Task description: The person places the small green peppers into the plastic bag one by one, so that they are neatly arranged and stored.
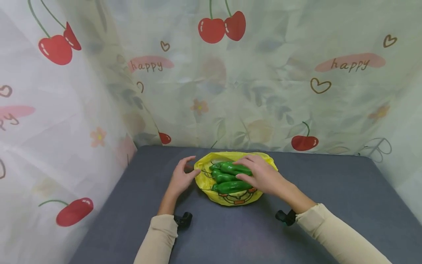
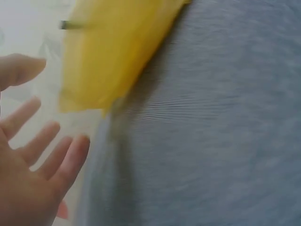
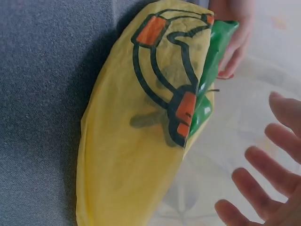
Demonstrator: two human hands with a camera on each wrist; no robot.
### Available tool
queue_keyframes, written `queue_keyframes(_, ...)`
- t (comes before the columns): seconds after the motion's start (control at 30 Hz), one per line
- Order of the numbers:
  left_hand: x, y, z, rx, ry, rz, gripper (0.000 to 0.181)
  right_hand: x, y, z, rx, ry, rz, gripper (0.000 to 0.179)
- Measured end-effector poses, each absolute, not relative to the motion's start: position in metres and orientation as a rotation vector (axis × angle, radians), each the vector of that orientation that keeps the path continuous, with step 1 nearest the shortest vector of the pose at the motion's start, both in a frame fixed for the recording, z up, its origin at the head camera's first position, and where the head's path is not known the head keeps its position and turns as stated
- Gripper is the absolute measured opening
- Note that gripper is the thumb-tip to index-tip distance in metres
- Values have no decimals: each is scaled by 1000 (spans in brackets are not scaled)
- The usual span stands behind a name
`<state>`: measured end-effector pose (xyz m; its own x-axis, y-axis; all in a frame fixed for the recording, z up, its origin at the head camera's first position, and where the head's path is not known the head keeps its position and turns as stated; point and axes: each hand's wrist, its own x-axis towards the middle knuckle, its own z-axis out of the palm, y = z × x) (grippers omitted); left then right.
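Note:
Several glossy green peppers point(image 1: 232, 187) with thin stems lie side by side in a yellow bag point(image 1: 206, 194), its mouth spread wide and a dark and orange drawing on its front. My left hand point(image 1: 180, 178) is at the bag's left rim, thumb and fingers apart; in the left wrist view the left hand point(image 2: 37, 160) has spread fingers with nothing in them. My right hand point(image 1: 262, 174) reaches over the bag's right side and covers the peppers' right ends in the head view. The right wrist view has the right hand point(image 3: 277, 174) with fingers spread, beside the bag, holding nothing.
The bag rests on a dark grey table point(image 1: 230, 234), towards its far edge. A pale cloth point(image 1: 237, 95) with cherries, hearts and lettering hangs behind and at the sides. Small black wrist cameras point(image 1: 184, 220) sit by the cuffs of the beige sleeves point(image 1: 336, 231).

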<state>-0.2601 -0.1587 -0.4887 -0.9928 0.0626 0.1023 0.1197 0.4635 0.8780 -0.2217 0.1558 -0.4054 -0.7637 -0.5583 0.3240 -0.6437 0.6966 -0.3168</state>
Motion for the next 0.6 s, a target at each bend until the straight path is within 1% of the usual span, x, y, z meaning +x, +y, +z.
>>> queue_keyframes(0.17, -263, -163, -468, -197, -2651, -1460, 64, -229, 159, -407, 813, -2684, 594, 47)
queue_keyframes(0.37, -265, -165, -439, -302, -2701, -1138, 65, -243, 171, -416, 614, -2633, 468, 56)
queue_keyframes(0.6, -261, -161, -411, -333, -2659, -790, 76, -250, 179, -425, 520, -2464, 336, 61)
